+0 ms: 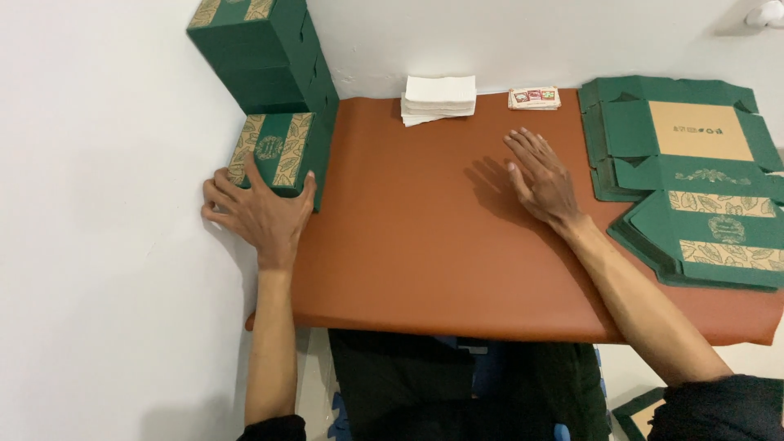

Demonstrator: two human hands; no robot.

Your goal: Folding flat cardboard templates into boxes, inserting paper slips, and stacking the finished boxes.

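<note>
Several boxes already folded and piled up in a tall green stack (261, 53) at the far left corner, tight against the wall. One more green box (273, 151) down on the brown table (425, 253), just in front of that stack, closed up and looking done. Lots left to fold, most likely: a heap of flat boxes (694, 131) at the far right of the table, and a second flat heap (719, 241) just in front of it, lying over its near edge, none of them made up yet. So, at a guess, somewhere in the middle of the job. Left hand (261, 214) stretched forward along the left edge of the table, wrapped round the near end of the green box. Thumb up along its right side, the other fingers curled round its left side next to the wall, holding it snug. Right hand (543, 181) out over the middle of the table, palm down, fingers straight and a little spread, holding nothing, resting flat on the brown top or just above it. White paper pile (439, 98) and a small pack of cards (534, 98) at the back, near the wall, well away from both hands.
</note>
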